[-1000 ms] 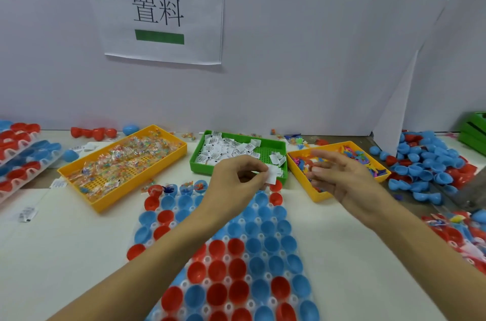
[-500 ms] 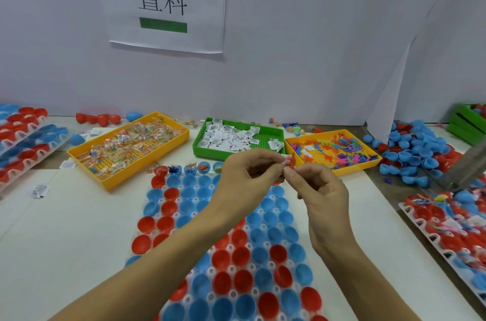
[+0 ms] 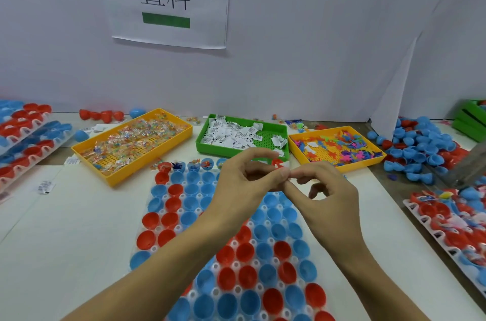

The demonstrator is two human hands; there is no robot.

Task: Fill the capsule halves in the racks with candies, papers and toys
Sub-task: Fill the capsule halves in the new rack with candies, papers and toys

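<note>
White bench, rack (image 3: 168, 218) at 6 o'clock: left hand (image 3: 244, 184) and right hand (image 3: 326, 197) pinch a red toy (image 3: 276, 163); best released directly over an empty half.

Rack (image 3: 168, 228) of red, blue capsule halves, mostly empty; candies (image 3: 136, 140), papers (image 3: 231, 134), toys (image 3: 339, 148) in trays behind

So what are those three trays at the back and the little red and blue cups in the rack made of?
The two yellow trays and the green tray look like moulded plastic: uniform bright colour, perforated grid floors. The red and blue capsule halves look like thin glossy plastic, with soft highlights inside. Their white rack seems thin formed plastic, though that is less certain.
</note>
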